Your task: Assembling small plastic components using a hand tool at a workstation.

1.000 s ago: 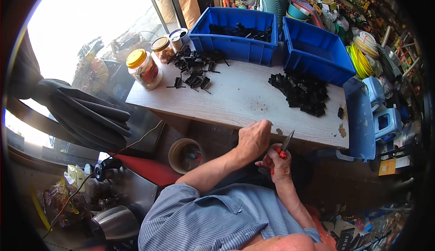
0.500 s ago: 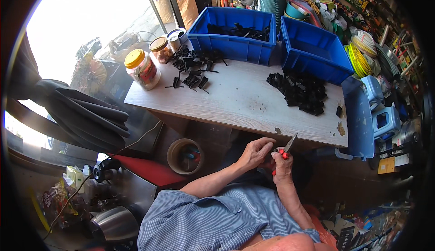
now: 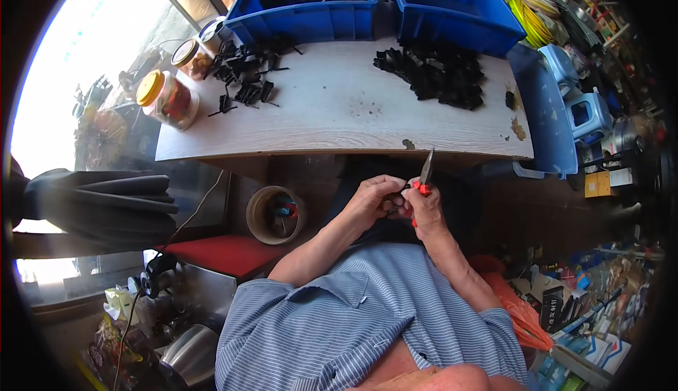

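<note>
My right hand [image 3: 429, 213] is closed round red-handled needle-nose pliers [image 3: 427, 168], their pointed jaws upward past the table's near edge. Close beside it, my left hand [image 3: 369, 197] pinches a small black plastic part [image 3: 405, 187] between thumb and fingers; the fingers hide most of it. Both hands are over my lap, just short of the white table [image 3: 318, 117]. Black plastic parts with thin stems [image 3: 247, 80] lie scattered on the table's left side. A denser heap of black parts [image 3: 445, 80] covers its right side.
Two blue bins [image 3: 300, 29] [image 3: 458, 29] stand along the table's back; the left one holds black parts. Jars, one yellow-lidded [image 3: 169, 100], stand at the left corner. A round waste bin [image 3: 256, 216] is on the floor at left. A blue tub [image 3: 540, 119] adjoins the right edge.
The view has tilted, so the table and bins appear higher. My hands have drawn closer together, and the pliers now point more upright. The black part shows between my fingers.
</note>
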`<state>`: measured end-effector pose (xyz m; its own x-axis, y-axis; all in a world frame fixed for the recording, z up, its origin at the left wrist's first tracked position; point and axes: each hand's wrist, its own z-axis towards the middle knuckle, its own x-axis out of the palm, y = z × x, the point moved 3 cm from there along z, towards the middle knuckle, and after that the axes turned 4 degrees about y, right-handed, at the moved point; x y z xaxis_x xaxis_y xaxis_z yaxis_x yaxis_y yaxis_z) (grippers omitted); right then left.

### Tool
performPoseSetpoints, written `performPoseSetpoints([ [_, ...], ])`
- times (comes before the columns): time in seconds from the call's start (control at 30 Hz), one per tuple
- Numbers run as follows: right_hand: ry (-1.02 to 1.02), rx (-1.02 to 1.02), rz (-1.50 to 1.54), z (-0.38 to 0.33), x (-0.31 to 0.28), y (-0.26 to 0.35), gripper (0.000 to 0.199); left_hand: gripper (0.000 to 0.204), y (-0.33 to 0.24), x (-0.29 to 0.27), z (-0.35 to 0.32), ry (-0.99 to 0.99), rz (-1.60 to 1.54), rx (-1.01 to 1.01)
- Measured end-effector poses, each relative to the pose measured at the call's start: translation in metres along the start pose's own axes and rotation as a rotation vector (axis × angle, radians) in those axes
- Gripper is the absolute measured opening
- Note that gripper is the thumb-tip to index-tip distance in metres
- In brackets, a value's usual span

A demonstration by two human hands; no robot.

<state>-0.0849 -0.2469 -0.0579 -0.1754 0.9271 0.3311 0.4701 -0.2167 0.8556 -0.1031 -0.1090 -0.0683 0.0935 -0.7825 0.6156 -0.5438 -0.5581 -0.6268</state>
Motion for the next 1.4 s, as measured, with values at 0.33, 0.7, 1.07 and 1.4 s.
performPoseSetpoints([
  [0.33, -0.116, -0.005, -0.065, -0.003, 0.0, -0.008, 0.009, 0.016, 0.028, 0.0, 0.024, -0.087, -0.221, -0.169],
  [0.7, -0.096, -0.055, -0.041, -0.003, -0.002, 0.01, 0.016, 0.019, 0.003, 0.003, 0.008, 0.02, 0.099, 0.051],
  [1.07, -0.055, -0.103, 0.059, 0.009, -0.005, 0.015, 0.013, 0.046, -0.025, 0.003, -0.016, 0.29, 0.712, 0.695],
  [1.4, -0.143, -0.101, 0.046, 0.005, -0.003, 0.014, 0.014, 0.029, -0.018, 0.019, -0.017, -0.042, 1.168, 0.988],
])
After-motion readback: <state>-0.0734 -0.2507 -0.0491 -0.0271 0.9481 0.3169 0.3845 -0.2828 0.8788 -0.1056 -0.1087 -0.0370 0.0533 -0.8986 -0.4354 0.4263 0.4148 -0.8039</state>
